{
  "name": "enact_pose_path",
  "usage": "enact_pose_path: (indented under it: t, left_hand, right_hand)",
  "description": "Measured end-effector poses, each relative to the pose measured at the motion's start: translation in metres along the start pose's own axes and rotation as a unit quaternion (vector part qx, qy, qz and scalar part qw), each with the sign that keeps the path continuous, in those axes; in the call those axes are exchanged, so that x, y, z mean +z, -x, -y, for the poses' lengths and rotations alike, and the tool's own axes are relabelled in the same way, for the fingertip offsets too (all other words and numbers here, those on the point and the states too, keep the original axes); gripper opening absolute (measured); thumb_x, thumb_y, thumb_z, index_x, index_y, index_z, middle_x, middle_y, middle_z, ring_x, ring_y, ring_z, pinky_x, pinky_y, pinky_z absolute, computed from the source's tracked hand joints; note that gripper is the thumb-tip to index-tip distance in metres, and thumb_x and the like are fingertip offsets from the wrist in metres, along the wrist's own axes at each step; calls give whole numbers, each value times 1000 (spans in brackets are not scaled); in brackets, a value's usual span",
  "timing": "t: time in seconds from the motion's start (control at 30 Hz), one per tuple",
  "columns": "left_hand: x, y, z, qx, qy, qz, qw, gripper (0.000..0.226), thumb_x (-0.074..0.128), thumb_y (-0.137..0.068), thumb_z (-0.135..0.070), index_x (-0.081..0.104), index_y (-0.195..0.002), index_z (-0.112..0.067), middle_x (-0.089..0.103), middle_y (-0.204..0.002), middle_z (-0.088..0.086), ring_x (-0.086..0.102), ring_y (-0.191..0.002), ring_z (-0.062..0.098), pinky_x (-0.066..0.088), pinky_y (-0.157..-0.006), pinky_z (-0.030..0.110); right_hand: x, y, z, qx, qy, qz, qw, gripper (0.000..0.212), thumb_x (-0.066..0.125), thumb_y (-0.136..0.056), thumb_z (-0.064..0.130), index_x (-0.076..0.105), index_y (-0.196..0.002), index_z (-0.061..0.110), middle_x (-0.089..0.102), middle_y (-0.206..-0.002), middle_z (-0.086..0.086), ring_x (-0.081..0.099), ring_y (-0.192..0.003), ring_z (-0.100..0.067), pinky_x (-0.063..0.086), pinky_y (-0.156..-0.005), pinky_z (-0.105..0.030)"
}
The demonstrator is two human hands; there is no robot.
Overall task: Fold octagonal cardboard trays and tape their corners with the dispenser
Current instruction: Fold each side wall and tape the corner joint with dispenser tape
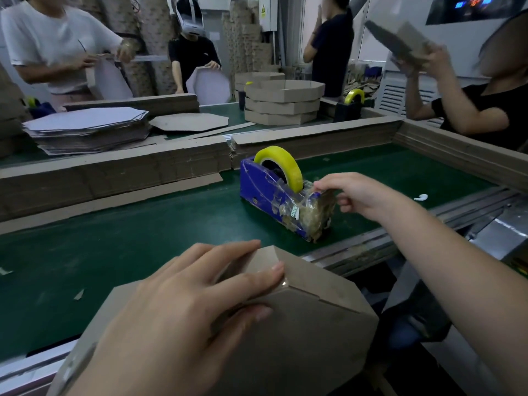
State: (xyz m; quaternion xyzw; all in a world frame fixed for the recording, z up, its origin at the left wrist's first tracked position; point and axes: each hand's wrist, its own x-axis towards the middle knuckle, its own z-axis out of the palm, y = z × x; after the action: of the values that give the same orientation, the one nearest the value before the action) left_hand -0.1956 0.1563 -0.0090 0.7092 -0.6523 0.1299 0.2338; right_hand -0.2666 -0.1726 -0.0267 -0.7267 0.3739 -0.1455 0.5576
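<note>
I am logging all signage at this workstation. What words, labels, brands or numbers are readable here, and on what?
None can be read.
Yellow warning label on the white wall cabinet: too small.
Glowing digits on the machine's dark display panel: blurred.
Blue tape dispenser: no readable brand; tape scraps cover it.

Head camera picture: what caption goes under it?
Left hand steadies a tray while right hand pulls tape from the dispenser.

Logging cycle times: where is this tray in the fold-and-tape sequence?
Done: the cardboard tray is folded, and one corner under the left hand already shows clear tape. In hand: the left hand presses that corner while the right hand pinches tape at the front of the blue dispenser. Left: stick this strip on; other corners cannot be judged.
</note>
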Motion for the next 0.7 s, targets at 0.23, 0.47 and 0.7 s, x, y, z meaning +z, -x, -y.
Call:
enact_pose_path:
  t: [0.23, 0.47, 0.7]
  left_hand:
    - [3, -3, 2, -4, -5, 2, 1000, 35, 48, -86, -51, 66, -117, -47, 62, -125, -18, 64, -99, 7, 35, -67, 8]
    - [4, -1, 1, -1, 0, -4, 1000, 36, 48, -86, -51, 65, -118, -48, 61, -126, -18, 65, -99, 8, 45, -65, 17]
    - [2, -1, 0, -11, -20, 4, 1000, 36, 47, -85, -51, 66, -115, -48, 62, -124, -18, 65, -97, 7, 36, -66, 10]
  right_hand:
    - [2, 4, 6, 77, -133, -6, 988, 5, 70, -84, 18, 68, -79, 17, 61, -93, -2, 46, -85, -15, 47, -65, -28]
    - [8, 10, 7, 82, -167, -17, 982, 15, 68, -86, 18, 68, -71, 17, 59, -87, 2, 45, -77, -11, 48, -69, -29]
    - [27, 18, 7, 93, -255, -90, 958, 14, 69, -85, 12, 66, -72, 12, 61, -80, -1, 47, -70, -11, 52, -63, -28]
